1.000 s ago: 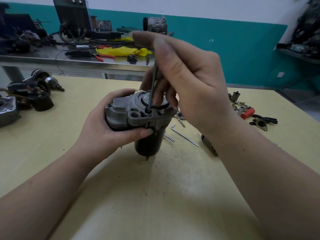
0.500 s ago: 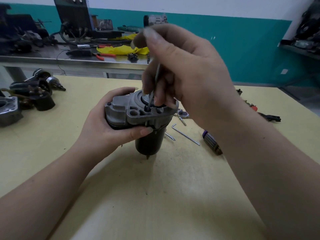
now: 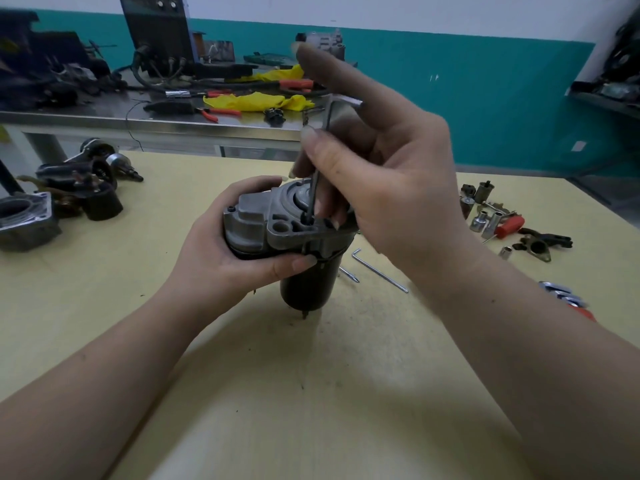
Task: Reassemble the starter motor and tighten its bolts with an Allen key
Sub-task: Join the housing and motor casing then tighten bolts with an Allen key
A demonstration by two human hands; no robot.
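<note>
Your left hand (image 3: 221,258) wraps the grey end housing of the starter motor (image 3: 287,233), thumb hooked under the flange, holding it upright with its black body standing on the yellow table (image 3: 311,393). Your right hand (image 3: 381,181) pinches the Allen key (image 3: 317,181) between thumb and fingers; the long leg runs straight down into a recessed bolt hole on the housing face, and the short leg sticks out to the right above your knuckles.

What has changed over the last second — the short leg was hidden behind your fingers and now points clear to the right, and your index finger has lifted free and straightened upward. That reads as a turn of the key with a regrip in progress, so the bolt looks to be going in by spinning, not yet by hard torque. The tip itself sits in shadow; I cannot tell how deep it is seated.

Spare Allen keys (image 3: 379,270) lie on the table just behind the motor, sockets (image 3: 485,216) well off to the right — nothing is in your way.
</note>
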